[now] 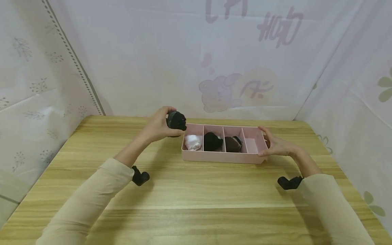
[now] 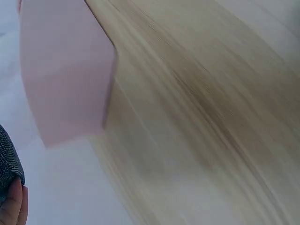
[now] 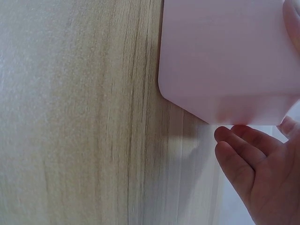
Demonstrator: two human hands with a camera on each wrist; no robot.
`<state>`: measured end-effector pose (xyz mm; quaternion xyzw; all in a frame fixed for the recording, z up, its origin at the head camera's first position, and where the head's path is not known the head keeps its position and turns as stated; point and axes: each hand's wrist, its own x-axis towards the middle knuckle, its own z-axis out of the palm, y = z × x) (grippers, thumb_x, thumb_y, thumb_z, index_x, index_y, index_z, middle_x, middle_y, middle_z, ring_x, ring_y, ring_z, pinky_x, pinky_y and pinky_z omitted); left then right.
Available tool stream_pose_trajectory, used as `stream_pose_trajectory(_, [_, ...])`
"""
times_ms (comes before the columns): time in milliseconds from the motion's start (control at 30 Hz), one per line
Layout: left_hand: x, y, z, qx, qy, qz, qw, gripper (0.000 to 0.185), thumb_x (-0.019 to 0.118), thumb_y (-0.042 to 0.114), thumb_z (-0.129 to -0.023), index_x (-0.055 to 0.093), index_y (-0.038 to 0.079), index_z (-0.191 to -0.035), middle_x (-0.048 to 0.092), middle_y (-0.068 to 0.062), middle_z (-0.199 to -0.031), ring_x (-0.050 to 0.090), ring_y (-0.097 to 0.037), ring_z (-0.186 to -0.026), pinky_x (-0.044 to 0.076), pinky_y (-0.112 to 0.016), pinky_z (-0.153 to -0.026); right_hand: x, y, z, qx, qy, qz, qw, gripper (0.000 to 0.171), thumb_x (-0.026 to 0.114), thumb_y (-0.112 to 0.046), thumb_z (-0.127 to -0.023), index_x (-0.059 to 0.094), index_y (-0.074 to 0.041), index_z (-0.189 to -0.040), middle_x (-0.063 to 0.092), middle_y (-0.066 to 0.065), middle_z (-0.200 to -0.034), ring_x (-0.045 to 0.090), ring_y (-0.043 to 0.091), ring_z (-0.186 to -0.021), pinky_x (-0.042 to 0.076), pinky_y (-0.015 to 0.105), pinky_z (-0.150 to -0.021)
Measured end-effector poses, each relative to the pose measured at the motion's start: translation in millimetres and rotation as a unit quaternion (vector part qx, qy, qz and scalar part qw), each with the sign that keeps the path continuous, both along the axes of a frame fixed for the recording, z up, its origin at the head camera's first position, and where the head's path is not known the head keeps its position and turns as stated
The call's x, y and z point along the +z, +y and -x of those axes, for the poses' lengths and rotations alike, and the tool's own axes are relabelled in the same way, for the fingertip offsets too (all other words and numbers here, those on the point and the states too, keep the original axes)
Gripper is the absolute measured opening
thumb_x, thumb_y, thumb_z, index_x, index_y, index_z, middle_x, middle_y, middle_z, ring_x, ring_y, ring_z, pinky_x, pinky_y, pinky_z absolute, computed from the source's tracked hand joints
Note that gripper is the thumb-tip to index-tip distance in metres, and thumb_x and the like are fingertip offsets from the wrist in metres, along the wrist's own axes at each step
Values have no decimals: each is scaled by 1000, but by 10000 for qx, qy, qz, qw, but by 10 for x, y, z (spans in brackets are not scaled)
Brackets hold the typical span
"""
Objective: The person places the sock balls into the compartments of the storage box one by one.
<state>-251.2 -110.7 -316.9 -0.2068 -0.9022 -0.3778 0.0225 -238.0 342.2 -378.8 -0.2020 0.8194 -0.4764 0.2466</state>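
Note:
My left hand [image 1: 160, 125] grips a bundle of dark ribbed fabric, like a rolled sock [image 1: 176, 120], raised beside the left end of a pink divided box [image 1: 220, 157]. In the left wrist view, the knit sock [image 2: 8, 161] and fingertips show at the left edge. A white rolled bundle [image 1: 193, 142], a black one [image 1: 212, 142] and a brown one [image 1: 233, 144] each fill a compartment, left to right. The rightmost compartment [image 1: 252, 145] is bare. My right hand [image 1: 275, 144] holds the box's right end, thumb at the front corner and fingers behind.
The box stands toward the back of a wooden table [image 1: 196, 207]. Behind it hangs a pale printed cloth [image 1: 153, 61], with similar cloth on both sides. A black camera mount [image 1: 141, 176] juts from the left wrist, another camera mount [image 1: 289, 183] from the right.

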Motion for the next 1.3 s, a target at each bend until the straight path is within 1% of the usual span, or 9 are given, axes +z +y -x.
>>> stream_pose_trajectory(233, [27, 405, 1, -264, -211, -367, 9988, 84, 86, 30, -65, 42, 1, -131, 51, -15, -124, 49, -28, -111, 45, -43, -93, 10, -2, -4, -55, -39, -33, 10000, 114, 74, -9, -78, -16, -10, -147, 18, 37, -144, 30, 52, -128, 45, 29, -90])
stream_pose_trajectory(333, [27, 581, -1, -401, -162, -388, 9983, 83, 85, 31, -67, 42, 1, -132, 51, -14, -126, 48, -26, -113, 43, -42, -97, 2, 0, -2, -54, -25, -70, 10000, 114, 74, -9, -78, -16, -10, -147, 17, 37, -144, 29, 52, -129, 44, 31, -92])
stream_pose_trajectory(500, [43, 855, -19, -615, -10, -342, 9975, 82, 83, 34, -69, 43, 2, -132, 50, -11, -129, 46, -26, -120, 39, -41, -102, -22, 11, 12, -77, -56, -70, 9999, 114, 75, -10, -78, -16, -12, -148, 15, 36, -146, 27, 52, -130, 42, 41, -96])
stream_pose_trajectory(667, [52, 1118, -43, -689, -42, -418, 9967, 82, 84, 34, -67, 44, 4, -132, 50, -10, -129, 46, -24, -121, 38, -38, -103, -13, 2, 12, -91, -92, -71, 9999, 115, 75, -12, -78, -17, -13, -147, 11, 36, -147, 22, 53, -133, 36, 53, -100])
stream_pose_trajectory(833, [30, 1341, -49, -753, -202, -534, 9955, 80, 83, 35, -68, 44, 6, -131, 52, -8, -124, 50, -22, -112, 43, -36, -97, 3, 10, 8, -52, -66, -68, 9999, 114, 74, -11, -79, -17, -11, -147, 12, 37, -146, 24, 53, -131, 40, 48, -98])
stream_pose_trajectory(967, [6, 1499, -46, -803, -187, -413, 9957, 80, 82, 37, -70, 42, 7, -133, 51, -8, -127, 50, -22, -116, 43, -37, -98, 4, 24, 15, -11, -57, -83, 9999, 113, 74, -11, -79, -17, -10, -147, 15, 36, -146, 27, 52, -130, 42, 43, -96])
stream_pose_trajectory(1067, [-9, 1611, -47, -800, -132, -328, 9962, 79, 82, 38, -70, 43, 8, -132, 51, -8, -127, 49, -21, -117, 43, -36, -98, 1, 31, 24, -7, -38, -199, 9998, 112, 74, -13, -80, -16, -13, -147, 15, 35, -146, 28, 51, -130, 41, 47, -98])
stream_pose_trajectory(1133, [-19, 1683, -52, -813, -140, -347, 9960, 79, 82, 39, -69, 43, 9, -131, 51, -7, -125, 51, -20, -113, 45, -34, -95, 1, 35, 27, -19, 2, -322, 9995, 111, 73, -14, -80, -14, -15, -148, 15, 34, -147, 29, 50, -131, 39, 49, -99])
stream_pose_trajectory(1300, [-73, 1873, -74, -915, -241, -474, 9944, 80, 81, 39, -70, 42, 10, -133, 50, -7, -124, 52, -19, -109, 48, -31, -90, 5, 32, 22, 33, -8, -301, 9995, 108, 72, -12, -82, -14, -15, -148, 13, 34, -148, 29, 51, -130, 41, 49, -98])
